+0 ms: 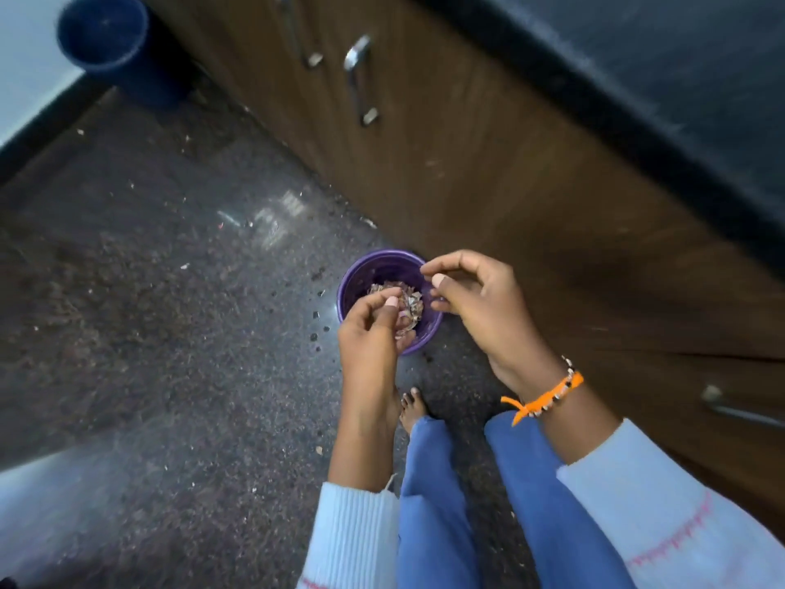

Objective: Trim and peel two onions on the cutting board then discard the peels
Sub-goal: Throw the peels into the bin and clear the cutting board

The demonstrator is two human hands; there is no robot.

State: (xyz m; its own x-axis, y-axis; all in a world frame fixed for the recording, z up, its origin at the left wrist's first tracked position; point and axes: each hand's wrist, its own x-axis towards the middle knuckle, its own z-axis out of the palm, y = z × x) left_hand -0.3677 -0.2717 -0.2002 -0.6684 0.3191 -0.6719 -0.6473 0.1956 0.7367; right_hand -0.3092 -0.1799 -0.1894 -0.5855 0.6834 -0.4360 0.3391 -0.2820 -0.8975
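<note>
Standing on a dark speckled floor [148, 333] beside brown wooden cupboards [488, 184], a person holds both hands over a small purple bin [361, 269] that sits on the floor close to the cupboard fronts. Onion peels [410, 301], papery and pale brown with pinkish bits, lie heaped inside the bin. The left hand [369, 329] hangs over the near left part of the rim with its fingers curled and the thumb bent against them; it seems to pinch some of the peels, though the blur makes this hard to confirm. The right hand [475, 299] hovers over the right side of the rim, fingers loosely curled with the thumb tip near the forefinger, and whether it holds anything cannot be told. An orange thread bracelet [548, 397] with small beads circles the right wrist. Both arms wear pale blue ribbed sleeves [357, 537] pushed back from the forearms, and blue trousers [437, 503] and a bare foot [412, 408] show below the hands. Small scraps lie scattered on the floor around the bin. Two metal handles [359, 78] are fixed on the cupboard doors, with a dark worktop [637, 57] edge above them. A dark blue bucket [110, 44] stands far off in the upper left corner, well apart from the purple bin.
</note>
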